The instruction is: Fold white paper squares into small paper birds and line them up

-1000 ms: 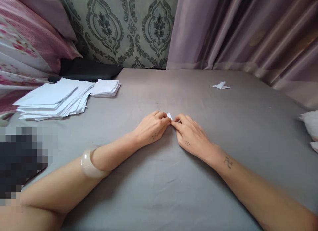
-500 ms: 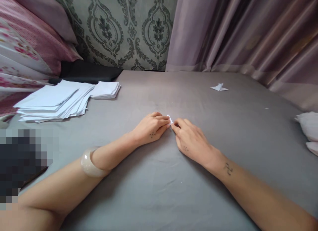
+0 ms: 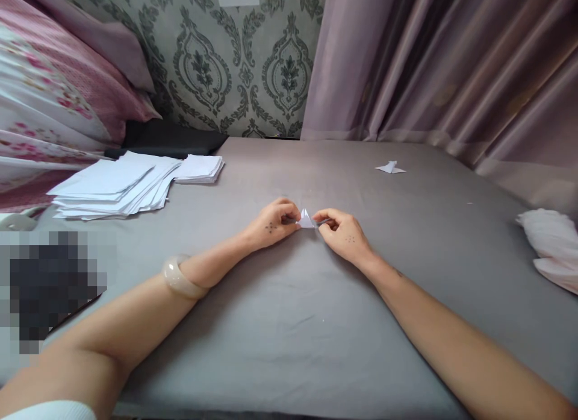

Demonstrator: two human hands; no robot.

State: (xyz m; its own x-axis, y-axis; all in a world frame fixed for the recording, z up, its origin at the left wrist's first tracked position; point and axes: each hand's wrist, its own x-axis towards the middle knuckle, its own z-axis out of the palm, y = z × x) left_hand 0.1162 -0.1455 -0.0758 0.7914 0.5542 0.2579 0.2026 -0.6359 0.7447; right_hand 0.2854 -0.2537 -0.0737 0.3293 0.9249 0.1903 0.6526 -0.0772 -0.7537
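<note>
A small white piece of folded paper (image 3: 306, 219), roughly triangular with its point up, is between my hands over the grey cloth surface (image 3: 289, 335). My left hand (image 3: 279, 221) pinches its left corner between thumb and fingers. At its right edge, my right hand (image 3: 341, 229) grips it with thumb and forefinger, the other fingers curled. A slit or fold line shows near the paper's top. Farther back on the right lies a folded paper bird (image 3: 391, 167).
Stacks of white paper sheets (image 3: 103, 185) and a smaller stack of paper (image 3: 200, 169) lie at the back left, near a black flat item (image 3: 176, 138). Curtains (image 3: 388, 64) hang at the right. A pale crumpled cloth (image 3: 548, 245) lies at the right edge.
My hands have moved slightly apart, so more of the folded paper shows between them. My right hand has turned, and the view has shifted a little.
</note>
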